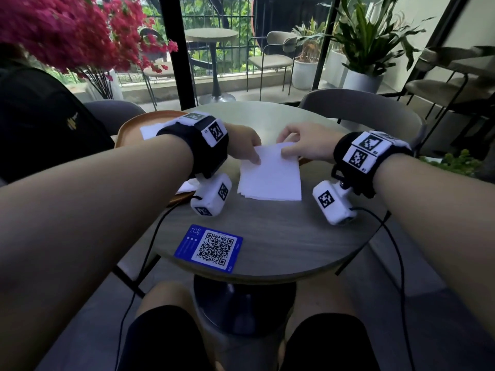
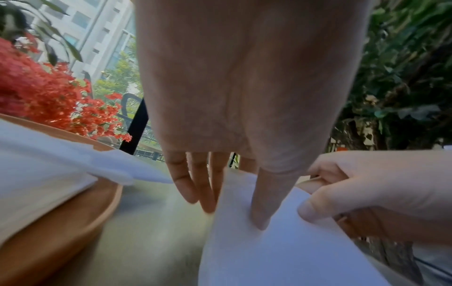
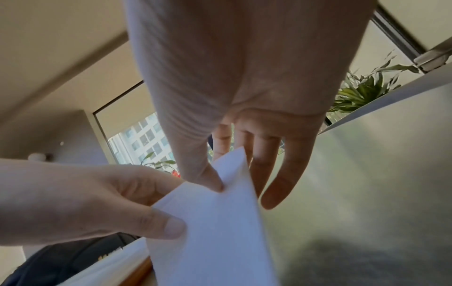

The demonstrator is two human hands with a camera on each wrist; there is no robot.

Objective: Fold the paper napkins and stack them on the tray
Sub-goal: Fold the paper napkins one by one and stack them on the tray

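Note:
A stack of white paper napkins [image 1: 270,180] lies at the middle of the round grey table [image 1: 281,236]. My left hand [image 1: 254,156] pinches the top napkin's far left corner, thumb [image 2: 259,214] on top. My right hand [image 1: 288,152] pinches the far right corner, thumb [image 3: 210,181] pressed on the sheet [image 3: 215,232]. The far edge is lifted off the stack. An orange tray [image 1: 128,127] sits at the back left with a white napkin [image 1: 150,131] on it, partly hidden by my left wrist. In the left wrist view, the tray [image 2: 61,222] holds napkins [image 2: 36,164].
A blue card with a QR code [image 1: 211,247] lies near the table's front edge. Cables run from the wrist cameras off the table. Grey chairs [image 1: 361,108] stand behind the table, with a dark backpack [image 1: 40,124] on the left one. Red flowers [image 1: 67,30] hang at the back left.

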